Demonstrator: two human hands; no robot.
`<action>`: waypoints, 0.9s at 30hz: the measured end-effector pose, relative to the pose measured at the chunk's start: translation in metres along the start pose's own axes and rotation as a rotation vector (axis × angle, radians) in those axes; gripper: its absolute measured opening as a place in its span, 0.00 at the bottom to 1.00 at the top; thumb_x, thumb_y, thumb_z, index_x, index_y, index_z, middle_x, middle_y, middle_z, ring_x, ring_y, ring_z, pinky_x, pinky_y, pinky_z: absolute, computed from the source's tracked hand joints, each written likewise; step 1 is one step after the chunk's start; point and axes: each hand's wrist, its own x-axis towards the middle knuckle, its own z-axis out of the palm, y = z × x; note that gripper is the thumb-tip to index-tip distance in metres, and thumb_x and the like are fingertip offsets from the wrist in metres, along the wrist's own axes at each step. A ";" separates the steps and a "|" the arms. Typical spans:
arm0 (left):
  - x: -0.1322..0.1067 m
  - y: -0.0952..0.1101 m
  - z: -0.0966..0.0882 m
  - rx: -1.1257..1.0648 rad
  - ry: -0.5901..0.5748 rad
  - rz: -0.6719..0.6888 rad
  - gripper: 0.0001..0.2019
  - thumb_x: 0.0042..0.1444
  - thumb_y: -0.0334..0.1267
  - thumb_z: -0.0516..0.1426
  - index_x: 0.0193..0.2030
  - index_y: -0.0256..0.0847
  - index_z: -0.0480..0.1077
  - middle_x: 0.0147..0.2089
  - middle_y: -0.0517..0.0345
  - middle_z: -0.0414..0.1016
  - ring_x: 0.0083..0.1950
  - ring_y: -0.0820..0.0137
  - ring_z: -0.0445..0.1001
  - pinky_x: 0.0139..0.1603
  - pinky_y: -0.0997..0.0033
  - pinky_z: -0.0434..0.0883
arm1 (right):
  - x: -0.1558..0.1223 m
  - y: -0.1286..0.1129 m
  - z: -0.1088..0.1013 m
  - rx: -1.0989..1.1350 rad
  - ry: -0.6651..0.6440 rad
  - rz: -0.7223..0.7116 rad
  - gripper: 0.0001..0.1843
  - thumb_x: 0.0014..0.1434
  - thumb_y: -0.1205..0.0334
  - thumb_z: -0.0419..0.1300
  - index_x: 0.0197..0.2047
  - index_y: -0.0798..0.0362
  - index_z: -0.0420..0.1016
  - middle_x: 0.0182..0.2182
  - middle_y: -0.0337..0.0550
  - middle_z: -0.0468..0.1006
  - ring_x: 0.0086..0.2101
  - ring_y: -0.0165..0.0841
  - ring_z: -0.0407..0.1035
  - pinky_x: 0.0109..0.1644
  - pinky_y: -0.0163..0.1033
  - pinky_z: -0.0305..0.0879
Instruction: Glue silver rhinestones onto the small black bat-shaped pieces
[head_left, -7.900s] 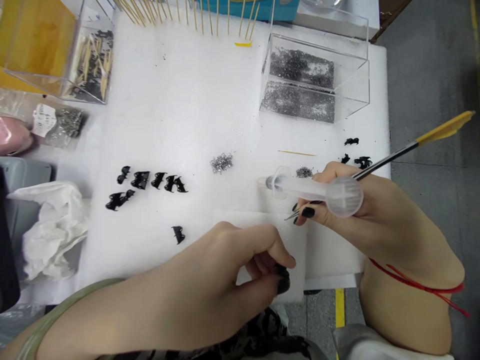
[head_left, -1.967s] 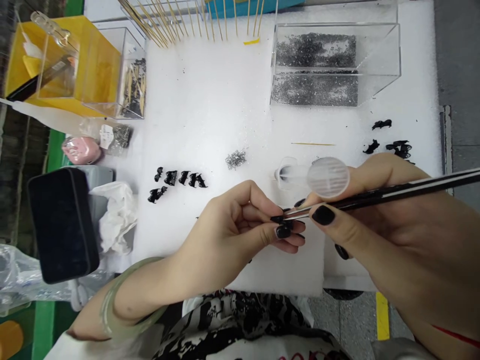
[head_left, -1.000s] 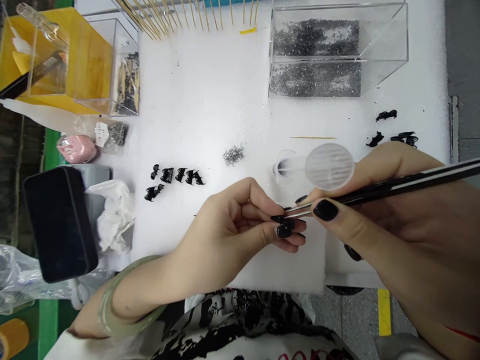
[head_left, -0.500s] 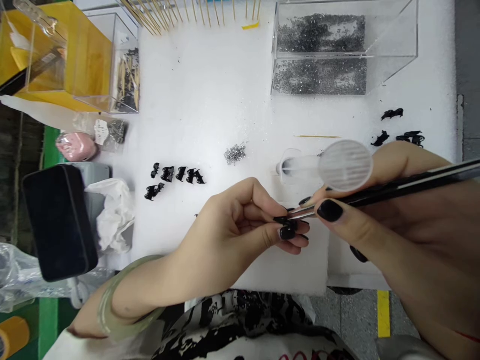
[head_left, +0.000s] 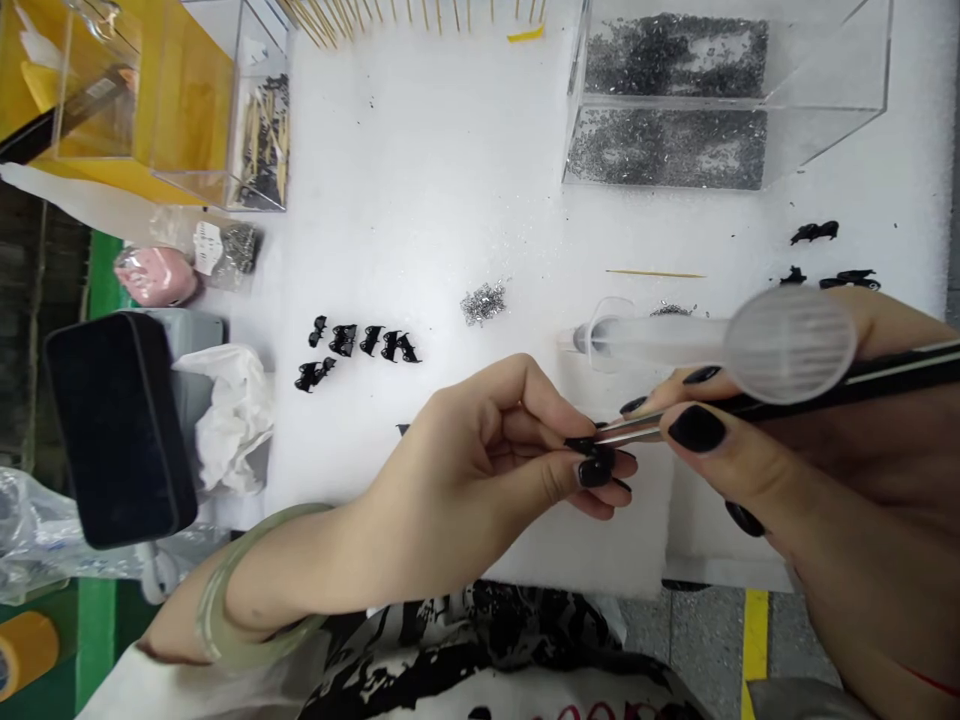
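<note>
While left hand [head_left: 480, 485] pinches black piece [head_left: 579, 445] near worktop's [head_left: 420, 150] front edge, right hand [head_left: 825, 500], gripping tool [head_left: 892, 378], apparently adjusts it; the next move calls for steady alignment

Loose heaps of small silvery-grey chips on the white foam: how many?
2: one heap left of the clear plastic syringe, the other heap just above its barrel in frame; more may be hidden.

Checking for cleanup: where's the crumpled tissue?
In the head view, the crumpled tissue is on the left, between the black box and the left hand, at the white foam.
</note>
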 end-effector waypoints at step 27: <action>0.004 -0.003 -0.003 0.016 -0.054 0.063 0.09 0.64 0.19 0.59 0.35 0.35 0.69 0.36 0.57 0.86 0.39 0.72 0.86 0.43 0.76 0.85 | 0.002 0.007 0.001 -0.003 0.014 -0.065 0.07 0.59 0.64 0.69 0.39 0.43 0.78 0.38 0.34 0.79 0.35 0.27 0.77 0.36 0.24 0.79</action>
